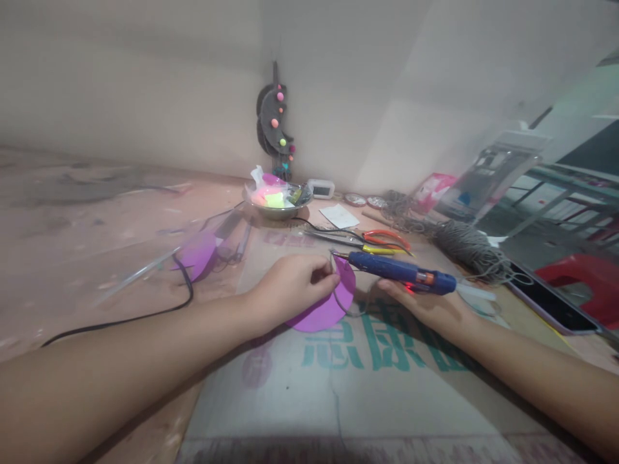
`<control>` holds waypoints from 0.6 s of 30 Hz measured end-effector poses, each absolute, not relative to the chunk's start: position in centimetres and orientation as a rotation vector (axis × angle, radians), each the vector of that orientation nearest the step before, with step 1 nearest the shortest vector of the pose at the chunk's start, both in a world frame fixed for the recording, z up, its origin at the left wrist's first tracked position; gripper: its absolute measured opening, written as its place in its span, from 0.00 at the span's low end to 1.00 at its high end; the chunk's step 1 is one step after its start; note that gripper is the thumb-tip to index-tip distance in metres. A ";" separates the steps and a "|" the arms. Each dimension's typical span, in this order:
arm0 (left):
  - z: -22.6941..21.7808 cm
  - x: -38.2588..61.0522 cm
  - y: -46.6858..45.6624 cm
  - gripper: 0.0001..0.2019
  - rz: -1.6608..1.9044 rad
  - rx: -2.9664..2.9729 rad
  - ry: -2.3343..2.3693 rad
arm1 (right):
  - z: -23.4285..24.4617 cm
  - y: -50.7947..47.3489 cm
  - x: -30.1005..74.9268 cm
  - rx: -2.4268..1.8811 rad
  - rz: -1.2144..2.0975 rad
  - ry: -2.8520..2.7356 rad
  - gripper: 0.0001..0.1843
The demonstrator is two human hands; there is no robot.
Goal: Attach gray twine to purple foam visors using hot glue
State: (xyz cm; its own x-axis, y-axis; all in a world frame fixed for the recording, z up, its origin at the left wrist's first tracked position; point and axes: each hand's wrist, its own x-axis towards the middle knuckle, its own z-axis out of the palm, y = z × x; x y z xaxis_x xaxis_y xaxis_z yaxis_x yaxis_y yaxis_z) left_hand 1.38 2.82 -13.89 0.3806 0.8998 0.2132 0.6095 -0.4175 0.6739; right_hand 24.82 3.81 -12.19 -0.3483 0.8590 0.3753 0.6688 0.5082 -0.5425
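A blue hot glue gun (387,267) with a red light on its underside is in my right hand (435,310). Its nozzle points left, at the edge of a purple paper disc (322,316). My left hand (294,283) is closed over the disc, thumb and forefinger pinching a grey yarn strand (355,313) close to the nozzle tip. The strand loops over the disc's right side and onto the cardboard. My left fingers cover part of the disc. A glue stick (476,290) sticks out behind the gun.
Under my hands lies printed cardboard (271,412). Beyond it are orange-handled scissors (387,238), a bowl (278,209) of bright materials and a white card (339,216). A grey yarn skein (469,248) and a phone (551,299) lie right; purple paper (198,254) and a black cable (126,320) left.
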 end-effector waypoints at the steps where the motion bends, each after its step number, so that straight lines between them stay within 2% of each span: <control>1: -13.9 1.4 2.8 0.12 0.785 2.152 1.294 | -12.2 3.8 24.8 -1.231 0.410 -2.132 0.11; 18: -13.8 1.4 2.8 0.12 0.784 2.158 1.295 | -12.8 4.1 25.1 -1.215 0.516 -2.113 0.12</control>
